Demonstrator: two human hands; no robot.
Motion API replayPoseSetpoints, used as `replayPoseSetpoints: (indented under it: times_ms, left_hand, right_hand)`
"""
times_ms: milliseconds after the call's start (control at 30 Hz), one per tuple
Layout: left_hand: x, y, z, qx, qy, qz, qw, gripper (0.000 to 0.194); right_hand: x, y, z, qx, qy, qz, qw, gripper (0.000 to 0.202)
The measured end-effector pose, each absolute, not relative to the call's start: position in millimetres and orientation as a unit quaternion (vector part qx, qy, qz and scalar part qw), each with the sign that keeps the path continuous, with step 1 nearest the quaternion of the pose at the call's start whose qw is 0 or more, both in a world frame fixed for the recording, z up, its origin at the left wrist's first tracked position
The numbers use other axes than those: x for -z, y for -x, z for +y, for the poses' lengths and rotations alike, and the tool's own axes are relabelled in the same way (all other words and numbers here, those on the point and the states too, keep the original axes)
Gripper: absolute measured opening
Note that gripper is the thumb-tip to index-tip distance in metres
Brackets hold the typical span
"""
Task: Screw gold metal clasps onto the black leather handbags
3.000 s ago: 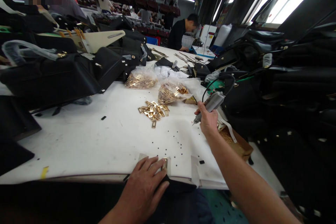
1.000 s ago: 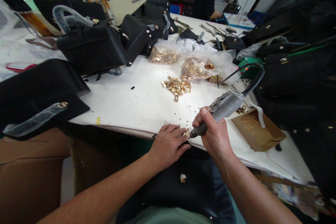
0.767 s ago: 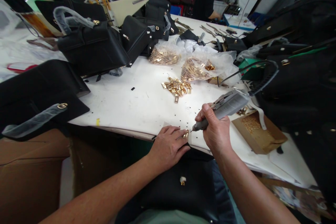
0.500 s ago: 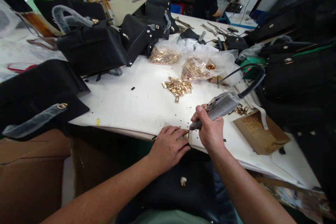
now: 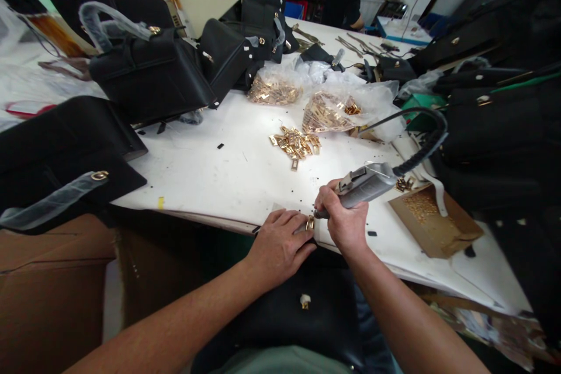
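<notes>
Where hands [image 5: 307, 234] meet: loose gold plates [image 5: 295, 146], bagged hardware [image 5: 326, 114] beyond.

Gold clasp [image 5: 310, 223]; grey tool [image 5: 366, 184]; black bag [image 5: 302, 310]; white table [image 5: 210, 175].

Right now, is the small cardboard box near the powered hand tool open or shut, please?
Open. The cardboard box shows its inside from above, with small gold pieces spread on its floor; no lid covers it.

White table [image 5: 205, 169], gold fittings [image 5: 295, 145], handbags [image 5: 149, 76]
</notes>
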State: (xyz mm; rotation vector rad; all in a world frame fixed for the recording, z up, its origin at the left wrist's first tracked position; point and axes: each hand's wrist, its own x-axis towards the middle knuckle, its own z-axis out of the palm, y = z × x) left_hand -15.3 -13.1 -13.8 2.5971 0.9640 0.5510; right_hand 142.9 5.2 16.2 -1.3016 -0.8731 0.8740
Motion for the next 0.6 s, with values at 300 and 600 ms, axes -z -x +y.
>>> replayPoseSetpoints:
  times_ms: [300, 600]
  left_hand:
    - [16.0, 15.3, -12.3, -0.187, -0.908, 0.336, 0.167, 0.024]
    - [14.5, 13.7, -6.0, -0.187, -0.907, 0.341, 0.162, 0.019]
  right_hand:
    - [-15.6, -146.0, 10.3, -0.408, 0.553, -0.44, 0.579, 0.021]
    - [-0.9, -157.6, 10.4, -0.427, 0.498, -0.423, 0.625, 0.026]
